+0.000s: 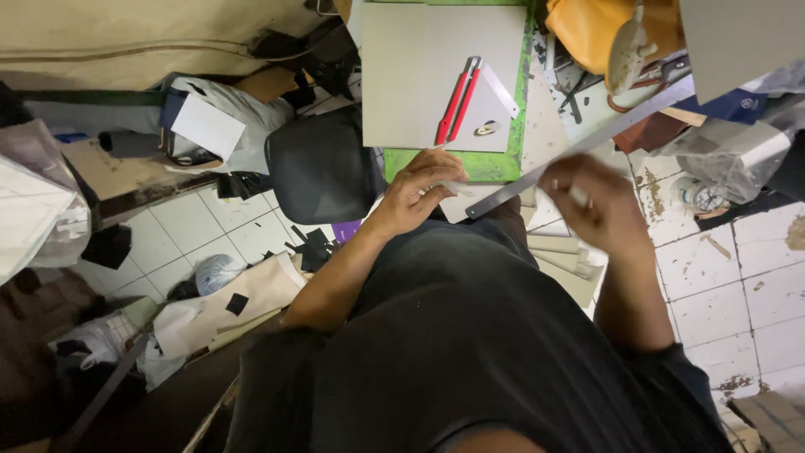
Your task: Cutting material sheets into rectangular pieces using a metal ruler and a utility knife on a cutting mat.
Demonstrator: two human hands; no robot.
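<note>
1. Now the left hand [417, 191] rests curled, fingertips on a pale card piece [466, 201] just below the green cutting mat [490, 164].
2. Right hand [591, 205], blurred, pinches the metal ruler [579, 148] (grip loosely closed) right of that mat.
3. Red utility knife [458, 101] lies untouched on grey board [419, 67] over the mat.

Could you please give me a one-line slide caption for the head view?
Left hand and right hand at a long metal ruler beside grey card and a red utility knife.

A utility knife [457, 102] lies on a board [419, 71] atop the cutting mat [495, 164], left of the long ruler [579, 151].
</note>
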